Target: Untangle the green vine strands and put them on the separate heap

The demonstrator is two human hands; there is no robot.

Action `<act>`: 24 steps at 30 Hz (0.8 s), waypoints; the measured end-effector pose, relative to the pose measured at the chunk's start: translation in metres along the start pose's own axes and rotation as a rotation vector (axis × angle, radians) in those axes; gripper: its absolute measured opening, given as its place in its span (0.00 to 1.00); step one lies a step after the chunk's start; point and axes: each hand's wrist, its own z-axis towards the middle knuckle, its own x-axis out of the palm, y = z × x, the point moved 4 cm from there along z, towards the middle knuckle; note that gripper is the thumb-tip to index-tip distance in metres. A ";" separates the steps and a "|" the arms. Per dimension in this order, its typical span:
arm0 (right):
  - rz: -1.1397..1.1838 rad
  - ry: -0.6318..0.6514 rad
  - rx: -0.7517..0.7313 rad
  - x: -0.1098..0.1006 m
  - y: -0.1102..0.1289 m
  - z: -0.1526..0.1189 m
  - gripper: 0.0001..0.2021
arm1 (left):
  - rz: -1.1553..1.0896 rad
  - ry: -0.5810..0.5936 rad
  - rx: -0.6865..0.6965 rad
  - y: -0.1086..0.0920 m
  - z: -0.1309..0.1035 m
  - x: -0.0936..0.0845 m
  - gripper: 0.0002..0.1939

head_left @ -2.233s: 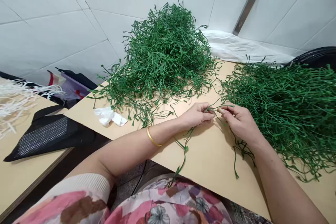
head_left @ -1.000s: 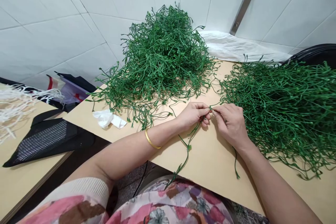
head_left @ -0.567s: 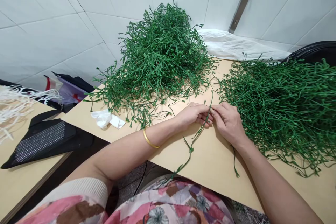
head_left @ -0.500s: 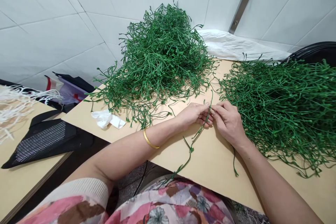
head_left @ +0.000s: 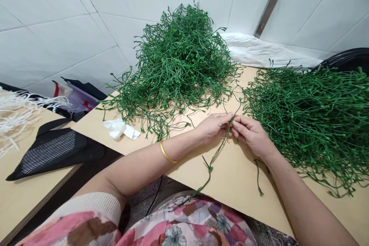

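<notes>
My left hand point(head_left: 216, 126) and my right hand point(head_left: 249, 130) meet over the tabletop, fingertips almost touching. Both are closed in a pinch on a thin green plastic stem point(head_left: 216, 153), which runs between them. Its upper end sticks up past my fingers, while the lower length, with small knots and side shoots, trails down toward my lap. Exactly how the fingertips grip it is partly hidden. Behind my hands rises a big heap of green stems point(head_left: 184, 57). Right of my right hand lies another wide pile of green stems point(head_left: 314, 123).
A crumpled white tissue point(head_left: 117, 128) lies left of my forearm on the wooden table point(head_left: 230, 184). Farther left are a black mesh bag point(head_left: 49, 152) and white plastic strands point(head_left: 20, 111) on another table. White sheeting point(head_left: 259, 50) runs along the tiled wall.
The stem's upper end has tilted to the right between my fingers. My right hand's fingers have shifted slightly along it. The whole view has slid a little to the right.
</notes>
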 end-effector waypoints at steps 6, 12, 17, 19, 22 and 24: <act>-0.202 0.012 -0.074 0.001 -0.001 0.001 0.13 | -0.174 -0.127 0.054 -0.003 -0.002 0.002 0.08; -0.400 -0.011 -0.073 0.004 -0.004 0.002 0.13 | -0.199 -0.128 -0.001 -0.006 -0.003 0.003 0.07; -0.449 -0.023 -0.036 0.005 -0.005 0.002 0.13 | -0.340 -0.192 -0.036 -0.007 -0.004 0.000 0.12; -0.449 -0.026 -0.026 0.004 -0.005 0.002 0.14 | -0.367 -0.194 -0.064 -0.006 -0.004 -0.001 0.14; -0.447 -0.004 -0.040 0.004 -0.004 0.002 0.14 | -0.322 -0.157 -0.072 -0.006 -0.003 -0.002 0.12; -0.469 0.011 -0.052 0.006 -0.002 0.002 0.13 | -0.249 -0.121 -0.070 -0.005 -0.002 -0.001 0.08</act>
